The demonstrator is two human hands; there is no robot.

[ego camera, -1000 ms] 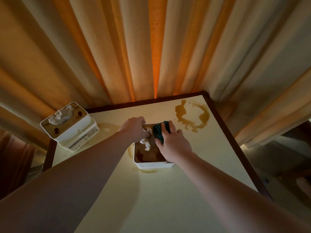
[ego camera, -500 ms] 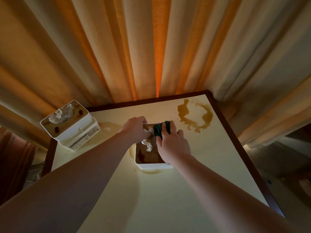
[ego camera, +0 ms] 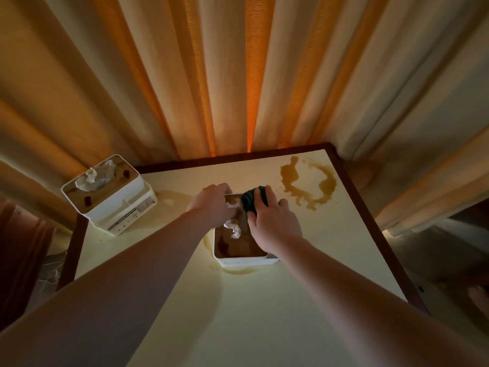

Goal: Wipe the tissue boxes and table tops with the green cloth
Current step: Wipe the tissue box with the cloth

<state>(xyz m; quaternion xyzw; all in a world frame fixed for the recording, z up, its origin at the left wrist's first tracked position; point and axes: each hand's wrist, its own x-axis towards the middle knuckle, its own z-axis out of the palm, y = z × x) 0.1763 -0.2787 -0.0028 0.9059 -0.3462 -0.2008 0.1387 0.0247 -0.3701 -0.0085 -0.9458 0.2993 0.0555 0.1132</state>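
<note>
While L hand point(ego camera: 213, 205) grips the far-left corner of the box point(ego camera: 242, 250) at table point(ego camera: 264, 313) centre and R hand point(ego camera: 274, 223) presses cloth point(ego camera: 251, 201) flat-fingered on its far lid, risk: wiping may snag the tissue point(ego camera: 234, 229) w/ brown spill point(ego camera: 307, 186) untouched at far-right corner.
</note>
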